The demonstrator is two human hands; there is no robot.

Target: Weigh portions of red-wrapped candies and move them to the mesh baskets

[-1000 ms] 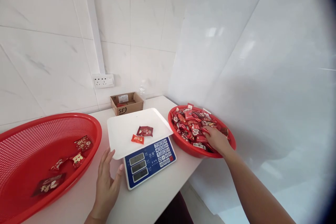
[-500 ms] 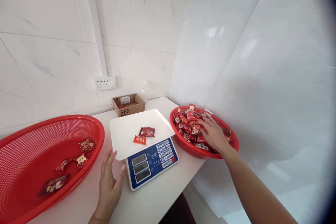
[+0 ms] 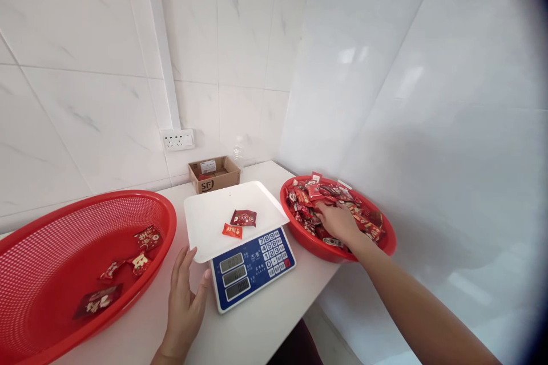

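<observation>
A blue electronic scale [image 3: 252,271] with a white pan [image 3: 214,218] stands on the white counter. Two red candy packets [image 3: 238,223] lie on the pan. My left hand [image 3: 185,307] rests flat on the counter just left of the scale, fingers spread, holding nothing. My right hand [image 3: 339,222] reaches into the red basket [image 3: 385,242] full of red wrapped candies on the right. Its fingers curl down among the packets; what they hold, if anything, is hidden.
A large red mesh basket [image 3: 55,222] at the left holds several candy packets. A small cardboard box [image 3: 214,174] and a clear bottle stand by the tiled back wall under a power socket [image 3: 178,140]. A white wall closes the right side.
My right hand has shifted left and nearer within the candy basket, its fingers now curled into the packets. The view has tilted a little. The left hand has stayed put.
</observation>
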